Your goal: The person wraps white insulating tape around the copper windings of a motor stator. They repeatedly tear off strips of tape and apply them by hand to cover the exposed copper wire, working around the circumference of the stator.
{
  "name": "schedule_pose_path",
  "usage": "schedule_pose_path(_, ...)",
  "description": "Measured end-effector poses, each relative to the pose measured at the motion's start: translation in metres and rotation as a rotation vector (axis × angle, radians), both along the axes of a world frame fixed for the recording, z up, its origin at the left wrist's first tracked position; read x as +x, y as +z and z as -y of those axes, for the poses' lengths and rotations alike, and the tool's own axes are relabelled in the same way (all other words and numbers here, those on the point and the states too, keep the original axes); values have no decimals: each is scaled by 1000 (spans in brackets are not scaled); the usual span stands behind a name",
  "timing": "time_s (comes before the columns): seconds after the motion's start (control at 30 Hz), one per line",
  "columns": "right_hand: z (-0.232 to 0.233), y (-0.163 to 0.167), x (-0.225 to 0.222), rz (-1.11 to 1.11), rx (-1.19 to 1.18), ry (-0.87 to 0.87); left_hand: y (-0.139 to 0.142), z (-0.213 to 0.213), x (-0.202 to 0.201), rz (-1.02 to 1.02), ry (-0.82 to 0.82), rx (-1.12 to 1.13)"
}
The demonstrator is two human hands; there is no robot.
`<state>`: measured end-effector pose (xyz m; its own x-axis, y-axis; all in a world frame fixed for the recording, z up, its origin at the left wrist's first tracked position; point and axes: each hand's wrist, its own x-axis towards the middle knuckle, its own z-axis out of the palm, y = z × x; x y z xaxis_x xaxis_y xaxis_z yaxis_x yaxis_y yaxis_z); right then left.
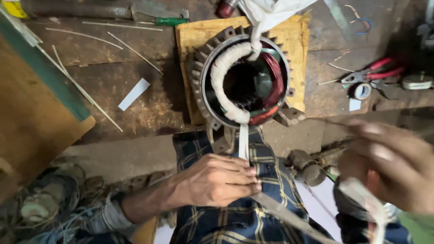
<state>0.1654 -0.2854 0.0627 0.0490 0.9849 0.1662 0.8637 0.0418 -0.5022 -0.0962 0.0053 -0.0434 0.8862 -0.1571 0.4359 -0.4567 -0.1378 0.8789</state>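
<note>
Finned grey metal motor stator housing [202, 68] standing on end on a yellow wooden board [289, 40] on the dark, worn workbench [113, 86], seen from above. White cloth tape [224, 68] already covers the left arc of the coil ring, from the top round to the bottom; the right arc still shows bare red-brown copper winding [274, 74] with green insulating sheet beside it (so the wrapping appears about half done, with the right side left to bind). From the bottom of the ring the tape runs down as a flat strip to the left hand [217, 180], which pinches it between thumb and closed fingers over a blue checked cloth [235, 221]; the strip continues slanting to the lower right. The right hand [393, 167], blurred, is curled about a bunch of white tape, though its exact hold cannot be told. Red-handled pliers [373, 72], a small tape roll [361, 91] and a green-handled screwdriver [169, 21] lie apart on the bench.
</note>
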Motion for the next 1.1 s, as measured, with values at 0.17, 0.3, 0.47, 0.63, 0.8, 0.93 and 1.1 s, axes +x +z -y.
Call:
schedule_pose_path(0.17,-111,-24,-18,-142,100,-214,1,-8,2,-259,-132,-158)
schedule_pose_path(0.3,-155,-5,-15,-294,-84,-359,6,-19,13,-515,-389,-421)
schedule_pose_path(0.47,-104,10,-13,-416,-381,-396,15,-28,28,-567,-474,-497)
schedule_pose_path(0.63,-69,2,-7,-468,-365,-229,16,-34,37,-662,-572,-636)
schedule_pose_path(0.8,-129,0,-16,-281,-418,-273,16,-32,39,-780,-747,-577)
schedule_pose_path(0.93,-182,-4,-19,-182,-440,-301,19,-31,39,-675,-546,-583)
schedule_pose_path(1.1,-212,7,-7,-114,-540,-123,16,-34,39,-713,-714,-425)
